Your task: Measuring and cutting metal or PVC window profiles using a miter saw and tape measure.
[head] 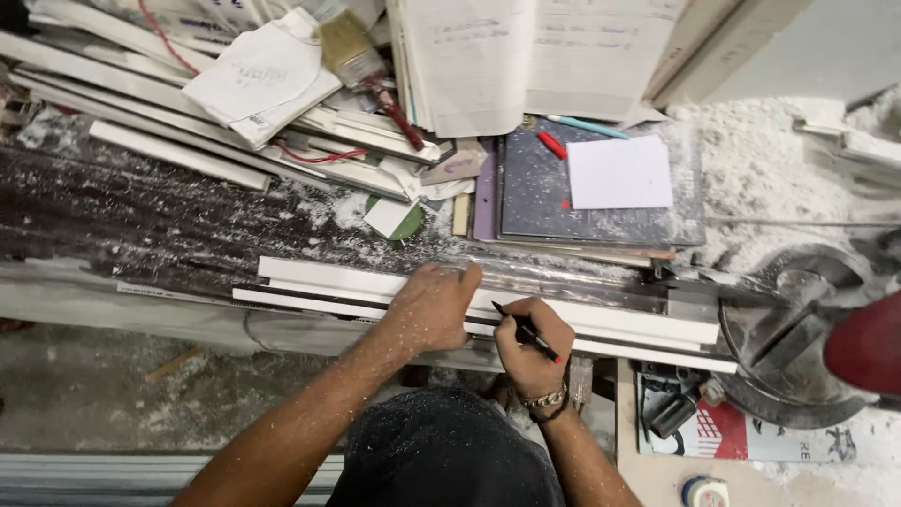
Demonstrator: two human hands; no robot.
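The long white plastic strip lies flat across the dusty dark workbench, running from side to side. The left hand rests on top of the strip, palm down, fingers spread loose and pressing it, not wrapped around anything. Just beside it, the right hand has its fingers closed tight on a thin black pen with a red end, and the pen tip touches the strip (right next to the left hand). White sawdust lies everywhere, and a round grey saw base sits at the strip's right end.
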